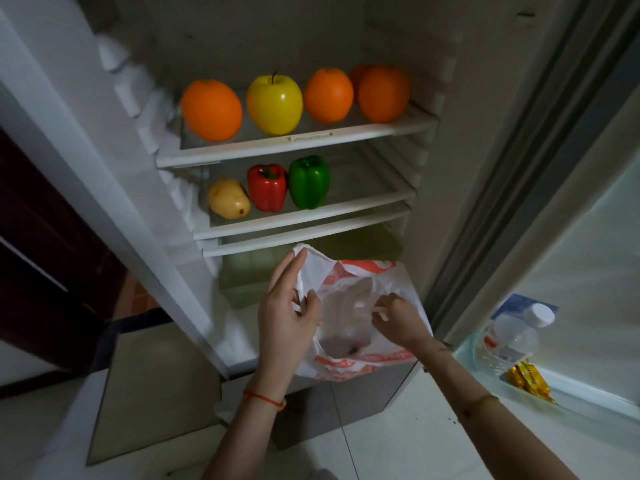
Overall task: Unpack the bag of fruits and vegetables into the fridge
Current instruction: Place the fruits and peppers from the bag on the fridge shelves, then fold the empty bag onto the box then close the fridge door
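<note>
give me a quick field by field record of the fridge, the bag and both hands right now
top shelf: white top shelf holds four round oranges and a shiny yellow apple
second shelf: yellow potato, red bell pepper, green bell pepper
bag: white and orange plastic bag, held open below the shelves
left hand: left hand grips the bag's rim
right hand: right hand pinches the opposite rim
door: clear plastic bottle in the door rack

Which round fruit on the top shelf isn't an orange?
The yellow apple, second from the left: it is yellow with a stem, while the others are orange.
</note>
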A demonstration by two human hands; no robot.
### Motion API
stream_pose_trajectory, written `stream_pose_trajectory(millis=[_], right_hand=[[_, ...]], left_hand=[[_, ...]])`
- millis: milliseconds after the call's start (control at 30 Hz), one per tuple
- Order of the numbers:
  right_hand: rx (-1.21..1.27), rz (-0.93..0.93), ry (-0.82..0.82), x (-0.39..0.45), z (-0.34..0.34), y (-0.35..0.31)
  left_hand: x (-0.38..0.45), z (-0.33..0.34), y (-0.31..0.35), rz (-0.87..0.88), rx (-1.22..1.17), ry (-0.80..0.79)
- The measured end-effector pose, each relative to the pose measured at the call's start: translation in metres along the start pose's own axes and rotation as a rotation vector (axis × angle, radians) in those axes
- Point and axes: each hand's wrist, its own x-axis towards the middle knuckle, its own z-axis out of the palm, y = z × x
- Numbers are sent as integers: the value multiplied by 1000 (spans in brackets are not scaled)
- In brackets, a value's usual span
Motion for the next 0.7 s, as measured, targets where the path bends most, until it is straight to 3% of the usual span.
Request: stream_pose_trajectory(millis=[300,500,700], right_hand=[[445,-238,78,-51,-84,-48],[511,-444,-17,-89,-104,-86],[466,-633,-126,-116,-79,-134]], left_hand=[[-30,-30,19,-21,17,168],[-82,-60,43,-148,21,303],[-130,-87,65,-332,-62,453]])
